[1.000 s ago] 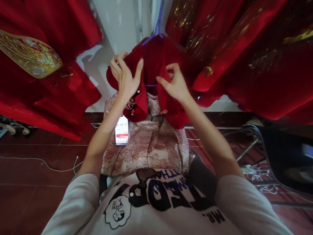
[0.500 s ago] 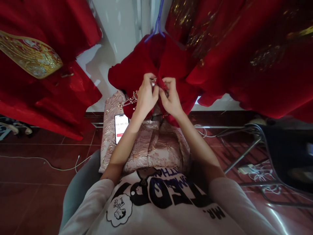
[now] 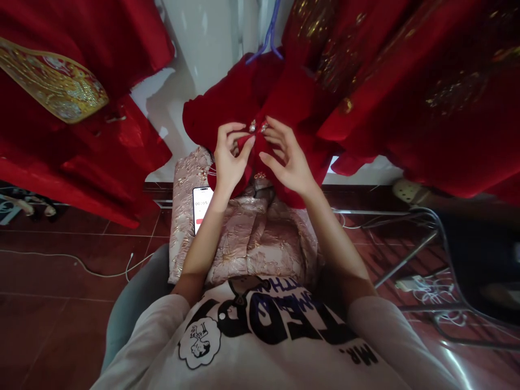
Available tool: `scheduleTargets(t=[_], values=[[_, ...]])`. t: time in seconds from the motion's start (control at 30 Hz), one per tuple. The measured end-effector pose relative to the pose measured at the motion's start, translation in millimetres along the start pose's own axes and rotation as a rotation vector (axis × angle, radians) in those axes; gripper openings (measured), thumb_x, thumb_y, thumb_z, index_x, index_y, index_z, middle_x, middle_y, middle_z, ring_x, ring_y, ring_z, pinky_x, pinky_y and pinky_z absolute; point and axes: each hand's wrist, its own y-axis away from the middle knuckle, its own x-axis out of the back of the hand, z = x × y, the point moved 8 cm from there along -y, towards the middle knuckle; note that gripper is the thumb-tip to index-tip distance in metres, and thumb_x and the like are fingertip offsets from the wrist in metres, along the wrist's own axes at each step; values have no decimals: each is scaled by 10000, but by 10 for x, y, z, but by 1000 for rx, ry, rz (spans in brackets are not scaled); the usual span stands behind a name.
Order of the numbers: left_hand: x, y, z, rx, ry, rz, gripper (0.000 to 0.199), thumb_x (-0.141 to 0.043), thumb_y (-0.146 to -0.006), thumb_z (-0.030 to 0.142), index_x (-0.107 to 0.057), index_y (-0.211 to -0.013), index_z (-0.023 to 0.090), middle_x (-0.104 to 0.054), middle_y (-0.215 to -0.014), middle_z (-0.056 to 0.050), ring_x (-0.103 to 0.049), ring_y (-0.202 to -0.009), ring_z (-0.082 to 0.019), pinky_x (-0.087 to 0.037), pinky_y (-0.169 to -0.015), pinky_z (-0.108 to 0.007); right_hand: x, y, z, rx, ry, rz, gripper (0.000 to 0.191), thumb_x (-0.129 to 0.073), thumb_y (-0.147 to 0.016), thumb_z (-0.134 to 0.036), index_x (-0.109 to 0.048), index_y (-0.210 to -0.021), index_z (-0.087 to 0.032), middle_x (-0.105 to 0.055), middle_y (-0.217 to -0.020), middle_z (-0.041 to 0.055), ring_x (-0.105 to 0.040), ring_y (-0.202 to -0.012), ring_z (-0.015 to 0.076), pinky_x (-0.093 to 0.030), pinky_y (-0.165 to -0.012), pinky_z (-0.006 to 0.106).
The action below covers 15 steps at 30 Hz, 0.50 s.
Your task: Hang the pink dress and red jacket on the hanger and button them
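A red velvet garment hangs from a purple hanger in front of me, its lower part over the pink brocade cloth on my lap. Two small beaded ornaments, a left one and a right one, sit side by side at its front opening. My left hand is beside the left ornament, fingers curved and apart, holding nothing. My right hand hovers over the garment by the right ornament, its fingers spread. Lower down, a gold-coloured trim shows between my hands.
Pink brocade cloth covers my lap, with a phone lying at its left. Large red garments hang at the left and right. A dark chair stands at the right, near white cables.
Both hands have let go of the garment's front edges and moved apart, fingers opening. The two ornaments now show between them. The view has shifted slightly.
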Motion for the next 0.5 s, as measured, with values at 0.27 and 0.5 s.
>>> scheduleTargets(t=[0.27,0.5], values=[[4,4,34,16,-11,-28,189,-632,-1073,398,-591,-1185,251,-703,-1171,-66,-703,-1161,-214,-565,-1041,-363,4,5,-36,-13,45,-14,748,-550,-977,-692,-378,-1612,-337,-565,-1524,98,-604,-1360,301,-602,-1055,509],[-53,9,121,-2,-106,-73,145,-637,-1058,268,-607,-1196,236,-703,-1134,-68,-705,-1127,-215,-563,-1023,-356,65,14,-27,31,21,50,649,-607,-964,-624,-406,-1513,-340,-612,-1459,94,-614,-1334,282,-618,-1020,500]])
